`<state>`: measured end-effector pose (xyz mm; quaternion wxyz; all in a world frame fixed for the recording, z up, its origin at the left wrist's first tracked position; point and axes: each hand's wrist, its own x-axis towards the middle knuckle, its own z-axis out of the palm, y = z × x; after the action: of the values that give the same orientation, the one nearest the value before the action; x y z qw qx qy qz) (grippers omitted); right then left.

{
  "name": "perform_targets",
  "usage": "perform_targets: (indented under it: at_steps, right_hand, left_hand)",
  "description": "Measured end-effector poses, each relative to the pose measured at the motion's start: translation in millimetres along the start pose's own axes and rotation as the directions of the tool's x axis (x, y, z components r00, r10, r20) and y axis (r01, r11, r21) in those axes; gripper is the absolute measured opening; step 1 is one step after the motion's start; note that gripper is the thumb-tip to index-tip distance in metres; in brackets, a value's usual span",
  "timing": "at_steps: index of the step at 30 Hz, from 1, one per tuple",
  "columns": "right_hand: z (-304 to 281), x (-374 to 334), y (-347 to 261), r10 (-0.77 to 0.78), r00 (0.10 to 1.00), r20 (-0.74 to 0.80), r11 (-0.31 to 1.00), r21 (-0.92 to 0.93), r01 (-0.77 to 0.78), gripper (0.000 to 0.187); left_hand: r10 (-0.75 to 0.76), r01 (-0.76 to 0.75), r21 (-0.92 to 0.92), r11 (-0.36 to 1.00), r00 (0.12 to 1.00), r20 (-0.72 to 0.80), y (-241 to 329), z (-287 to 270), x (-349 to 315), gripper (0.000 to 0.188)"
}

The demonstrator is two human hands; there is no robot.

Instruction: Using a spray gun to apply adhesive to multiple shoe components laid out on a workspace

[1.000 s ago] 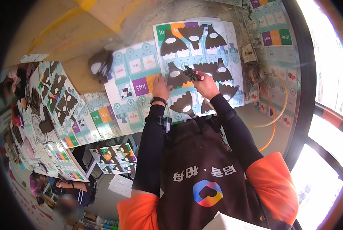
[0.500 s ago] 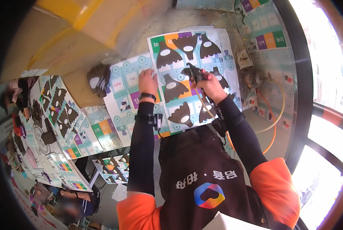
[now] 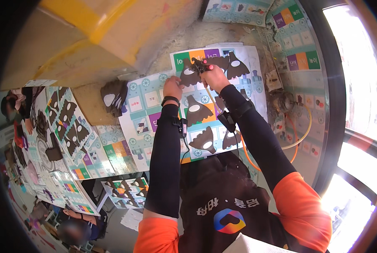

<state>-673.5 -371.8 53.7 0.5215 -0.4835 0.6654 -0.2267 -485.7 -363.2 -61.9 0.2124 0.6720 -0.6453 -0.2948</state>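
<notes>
My right hand (image 3: 214, 79) is wrapped round a black spray gun (image 3: 201, 65) with red knobs. A yellowish hose (image 3: 212, 99) trails from it, and its nozzle end is over the far row of dark cut-out pieces. My left hand (image 3: 172, 87) is beside a dark cut-out piece (image 3: 189, 72) with a white oval. Its fingers are bent together at the piece's scalloped edge; I cannot make out what is between them. More such pieces lie on the printed sheet, among them a middle one (image 3: 198, 110) and a near one (image 3: 202, 139). My right forearm covers others.
A stack of dark pieces (image 3: 114, 98) lies left of the sheets. An orange hose (image 3: 296, 143) loops at the right, near a round dirty fitting (image 3: 286, 100). A cardboard box (image 3: 112, 29) stands at the far left. Other people work at a table (image 3: 96, 162) on the left.
My left hand has moved from the bare printed sheet to the edge of a far-row piece. The spray gun has moved left and away from me, to the far row. The view has shifted slightly.
</notes>
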Motion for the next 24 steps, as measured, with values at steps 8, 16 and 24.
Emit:
perform_targets:
  at_steps: [8,16,24]
  right_hand:
    - [-5.9,3.9,10.7,0.083,0.990,0.111,0.996,0.027,-0.086,0.016]
    - [-10.6,0.2,-1.9,0.040,0.999,0.007,0.993,-0.112,-0.039,0.016]
    - [-6.0,1.2,13.1,0.096,0.990,0.102,0.994,0.039,-0.100,0.018]
  left_hand:
    - [0.008,-0.008,-0.033,0.999,1.000,-0.011,2.1,0.9,2.4,0.029]
    - [0.012,-0.012,-0.029,1.000,1.000,0.008,1.8,-1.4,1.3,0.030]
    - [0.003,-0.003,0.006,1.000,1.000,0.004,3.2,0.8,0.2,0.030]
